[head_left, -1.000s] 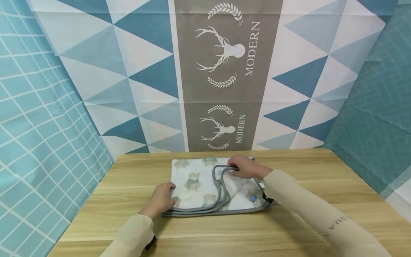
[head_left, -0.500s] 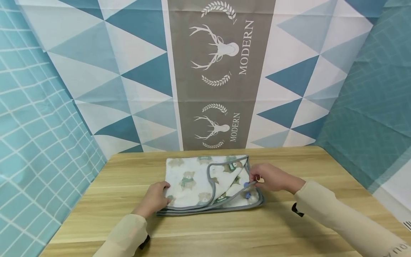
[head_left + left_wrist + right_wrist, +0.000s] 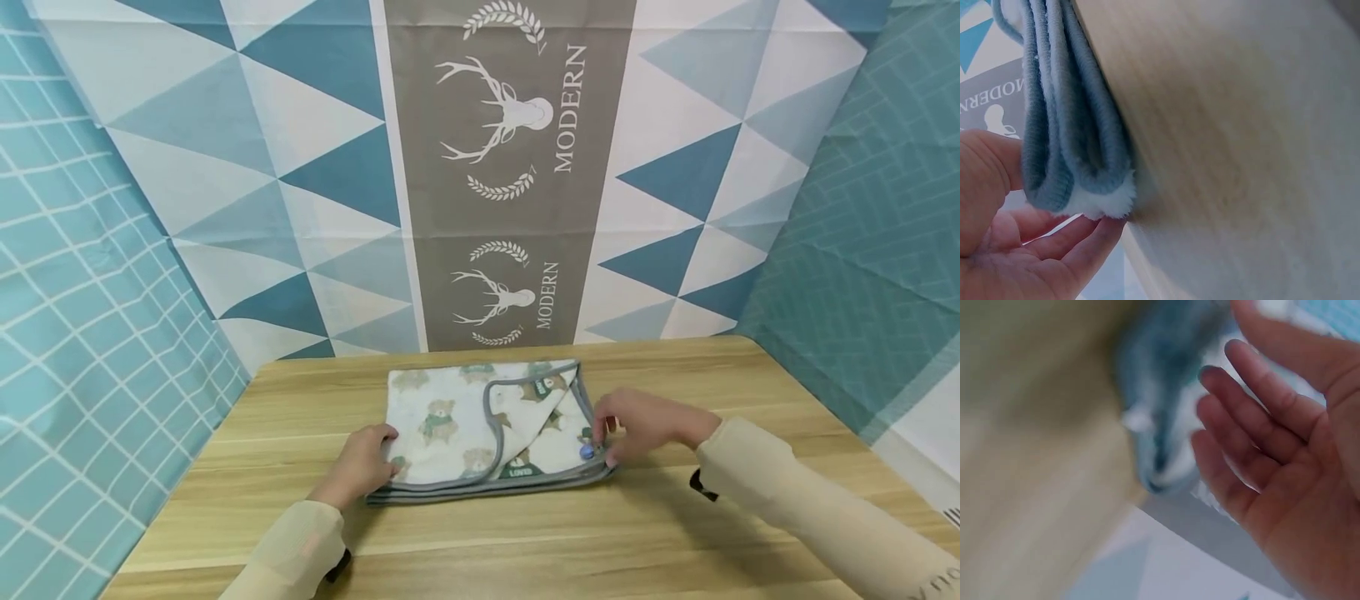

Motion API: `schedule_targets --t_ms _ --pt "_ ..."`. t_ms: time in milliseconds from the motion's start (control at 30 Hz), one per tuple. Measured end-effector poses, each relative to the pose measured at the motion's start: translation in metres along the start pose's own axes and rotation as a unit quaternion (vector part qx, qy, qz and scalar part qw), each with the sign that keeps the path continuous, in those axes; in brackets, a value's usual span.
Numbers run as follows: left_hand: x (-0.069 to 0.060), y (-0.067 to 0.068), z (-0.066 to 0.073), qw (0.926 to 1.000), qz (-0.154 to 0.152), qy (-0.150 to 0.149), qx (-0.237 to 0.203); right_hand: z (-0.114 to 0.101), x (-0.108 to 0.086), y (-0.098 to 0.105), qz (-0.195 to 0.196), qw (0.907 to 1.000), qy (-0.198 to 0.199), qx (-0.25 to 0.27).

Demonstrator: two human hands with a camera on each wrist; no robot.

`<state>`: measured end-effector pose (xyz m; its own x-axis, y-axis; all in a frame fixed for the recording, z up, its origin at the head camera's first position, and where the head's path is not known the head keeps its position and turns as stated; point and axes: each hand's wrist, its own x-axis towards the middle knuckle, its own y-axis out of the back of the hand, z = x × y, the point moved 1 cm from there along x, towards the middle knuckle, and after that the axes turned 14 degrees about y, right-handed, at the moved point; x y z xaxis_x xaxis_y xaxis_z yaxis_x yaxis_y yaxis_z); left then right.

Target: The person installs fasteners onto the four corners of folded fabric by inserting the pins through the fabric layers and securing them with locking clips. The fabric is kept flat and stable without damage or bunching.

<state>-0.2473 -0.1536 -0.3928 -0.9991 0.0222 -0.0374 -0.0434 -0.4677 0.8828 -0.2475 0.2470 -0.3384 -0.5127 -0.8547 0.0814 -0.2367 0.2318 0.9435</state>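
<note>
A folded white fleece blanket [image 3: 435,425] with printed bears and grey-blue edging lies on the wooden table. Its top layer is folded back in a diagonal at the right, and a small blue round piece [image 3: 587,451] shows near that corner. My left hand [image 3: 362,463] rests against the blanket's left edge. In the left wrist view, the thumb touches the upper layer while the fingertips [image 3: 1110,228] meet the fold's side near the table. At the right corner is my right hand [image 3: 637,423], its fingers bent and spread; the right wrist view shows nothing held between them.
The wooden tabletop [image 3: 480,550] extends on all sides of the blanket. Behind it hangs a patterned cloth [image 3: 337,167] with triangles and deer heads. Blue checked cloth [image 3: 90,333] covers the left side, and teal cloth [image 3: 862,275] the right.
My right hand has drawn a blanket layer from the middle to the right corner, laid it down and let go. My left hand has stayed at the left edge. The head view has shifted slightly.
</note>
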Motion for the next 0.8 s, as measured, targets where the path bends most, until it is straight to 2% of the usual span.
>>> schedule_targets --t_ms 67,167,267,400,533,667,800 --pt "0.0 0.001 0.001 1.0 0.001 -0.001 0.001 0.005 0.01 0.014 0.008 0.9998 -0.013 0.011" --pt "0.001 0.001 0.001 1.0 0.003 -0.009 0.003 0.012 0.033 0.03 0.028 0.9995 -0.01 -0.001" --pt "0.001 0.0 0.001 0.9999 0.004 -0.013 0.006 0.018 0.059 0.033 0.024 0.9993 0.002 -0.028" --pt "0.0 0.0 -0.001 0.9999 0.007 -0.013 0.006 0.027 0.096 0.025 -0.011 0.9992 -0.017 -0.035" --pt "0.001 -0.001 -0.001 0.9999 0.01 -0.011 0.005 0.036 0.125 0.008 -0.028 0.9987 -0.032 -0.029" --pt "0.0 -0.003 -0.001 0.9999 0.01 -0.01 0.004 0.042 0.144 -0.007 -0.031 0.9984 -0.046 -0.006" --pt "-0.001 -0.002 0.0 0.9997 0.017 -0.016 0.001 0.044 0.154 -0.013 -0.021 0.9986 -0.047 0.008"
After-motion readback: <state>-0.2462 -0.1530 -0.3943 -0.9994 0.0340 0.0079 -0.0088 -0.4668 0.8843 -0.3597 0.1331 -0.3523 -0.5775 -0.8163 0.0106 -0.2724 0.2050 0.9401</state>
